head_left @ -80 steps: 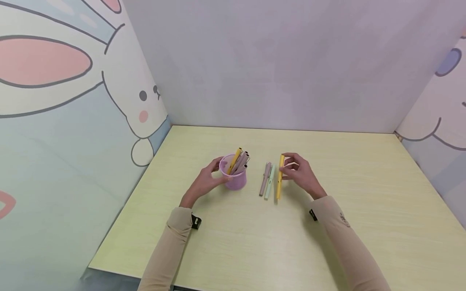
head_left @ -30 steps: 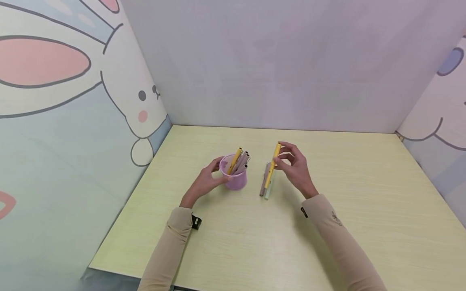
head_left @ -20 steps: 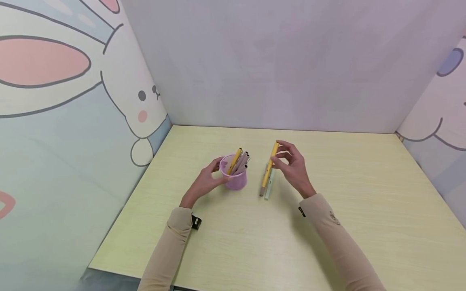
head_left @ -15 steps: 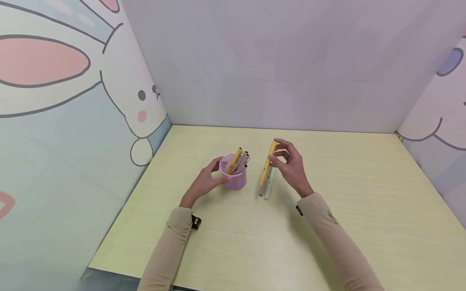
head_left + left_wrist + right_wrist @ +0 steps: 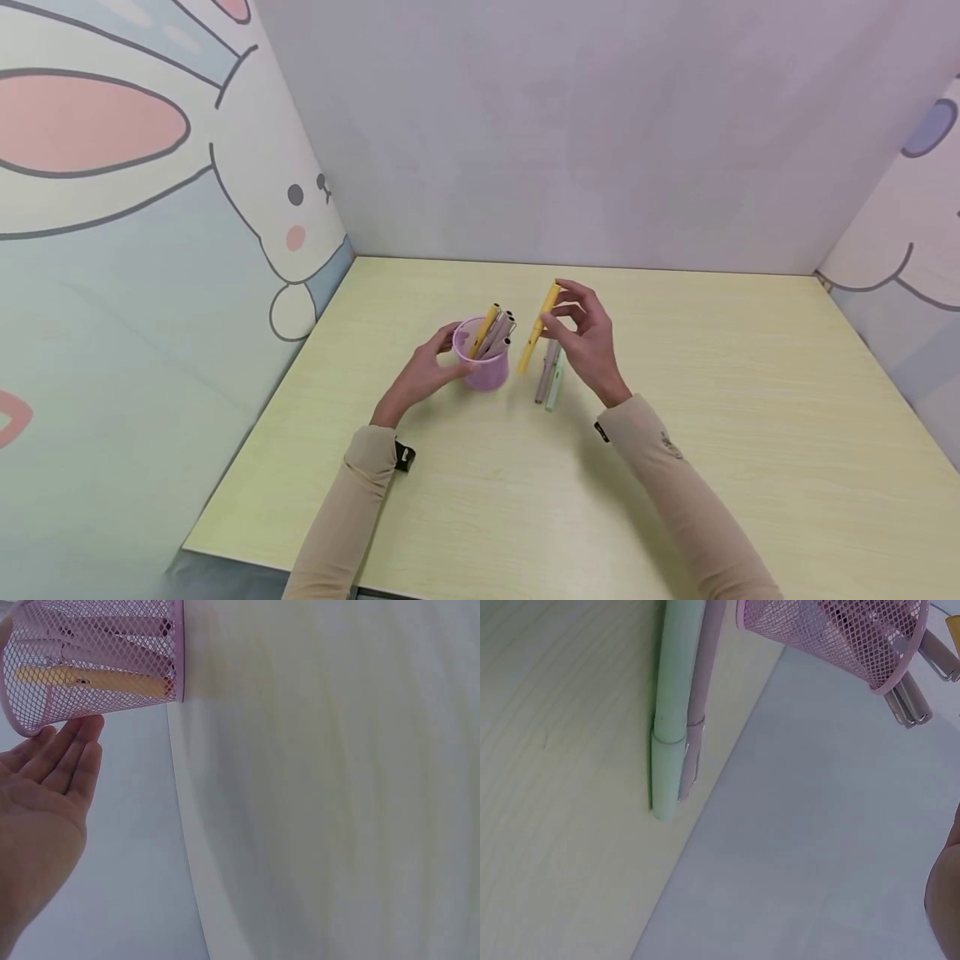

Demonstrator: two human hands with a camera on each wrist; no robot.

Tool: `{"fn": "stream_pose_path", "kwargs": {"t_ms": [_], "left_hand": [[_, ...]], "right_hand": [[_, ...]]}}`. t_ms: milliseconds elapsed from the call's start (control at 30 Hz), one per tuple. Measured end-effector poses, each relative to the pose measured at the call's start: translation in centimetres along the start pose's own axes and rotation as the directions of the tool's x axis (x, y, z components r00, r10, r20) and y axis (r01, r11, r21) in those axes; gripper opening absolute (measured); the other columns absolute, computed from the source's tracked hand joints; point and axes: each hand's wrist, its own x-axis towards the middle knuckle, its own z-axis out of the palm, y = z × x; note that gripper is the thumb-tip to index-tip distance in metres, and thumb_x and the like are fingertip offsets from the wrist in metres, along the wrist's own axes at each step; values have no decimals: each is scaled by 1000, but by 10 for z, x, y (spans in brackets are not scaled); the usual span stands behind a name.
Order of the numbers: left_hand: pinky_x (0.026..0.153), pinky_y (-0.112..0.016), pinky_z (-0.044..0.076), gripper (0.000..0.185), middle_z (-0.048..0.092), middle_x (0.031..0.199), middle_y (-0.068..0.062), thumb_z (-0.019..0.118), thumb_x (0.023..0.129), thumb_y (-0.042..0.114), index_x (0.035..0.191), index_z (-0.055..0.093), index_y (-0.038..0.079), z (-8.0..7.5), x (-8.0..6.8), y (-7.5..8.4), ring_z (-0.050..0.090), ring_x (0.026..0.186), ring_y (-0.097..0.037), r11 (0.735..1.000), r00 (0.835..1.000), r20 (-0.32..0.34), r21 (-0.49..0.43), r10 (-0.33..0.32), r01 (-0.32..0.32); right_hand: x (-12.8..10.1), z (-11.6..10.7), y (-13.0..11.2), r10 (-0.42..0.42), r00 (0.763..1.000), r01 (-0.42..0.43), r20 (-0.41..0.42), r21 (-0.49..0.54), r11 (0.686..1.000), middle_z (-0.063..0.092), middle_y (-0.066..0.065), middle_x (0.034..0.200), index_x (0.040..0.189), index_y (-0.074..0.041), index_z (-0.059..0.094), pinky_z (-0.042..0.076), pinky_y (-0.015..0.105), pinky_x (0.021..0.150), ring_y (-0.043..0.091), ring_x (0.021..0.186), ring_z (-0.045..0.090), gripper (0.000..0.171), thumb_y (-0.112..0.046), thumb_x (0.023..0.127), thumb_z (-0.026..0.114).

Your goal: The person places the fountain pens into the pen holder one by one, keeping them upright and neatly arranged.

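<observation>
A pink-purple mesh pen cup (image 5: 487,377) stands upright on the table with a yellow pen (image 5: 483,329) and several mauve pens (image 5: 497,333) in it. My left hand (image 5: 420,377) holds the cup from the left, thumb at the near rim and fingers behind; the left wrist view shows its fingertips against the mesh (image 5: 45,724). Between thumb and fingers my right hand (image 5: 591,343) pinches another yellow pen (image 5: 535,337), tilted above the table just right of the cup. Below that hand a mauve pen (image 5: 545,379) and a mint-green pen (image 5: 555,387) lie side by side.
The pale wood-grain table (image 5: 465,500) meets a plain light wall (image 5: 585,167) at the back. A cartoon rabbit panel (image 5: 150,333) borders the left side, and another printed panel (image 5: 892,250) the right. In the right wrist view, the green pen (image 5: 673,705) lies nearest.
My right hand has carried the yellow pen up and left, from beside the two lying pens, over them, to near the cup; the pen now leans more. The left hand and cup stay put.
</observation>
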Motion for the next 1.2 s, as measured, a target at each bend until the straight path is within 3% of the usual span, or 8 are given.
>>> {"fn": "stream_pose_path", "kwargs": {"t_ms": [533,900,1200], "left_hand": [[112,-54,40,80,52,151,-11,78,93,36,158,40,13,-1,0,0,50,136,-33,1000,1000,7,3,-11,11],[111,-58,39,81,52,151,-11,79,92,40,158,40,14,0,1,-3,50,136,-34,1000,1000,7,-12,-1,1],[111,-58,39,81,53,150,-11,79,91,39,158,40,14,-1,1,-4,50,136,-34,1000,1000,3,-5,1,-1]], "right_hand": [[3,26,0,-50,995,58,-81,100,993,54,9,115,140,15,43,62,36,73,19,95,63,52,22,92,62],[5,34,1,-70,990,78,-121,56,995,53,7,115,139,13,43,62,35,75,19,96,63,49,20,94,60],[6,37,7,-57,989,64,-140,46,997,53,8,115,140,12,42,61,42,77,21,98,62,50,16,94,63]]}}
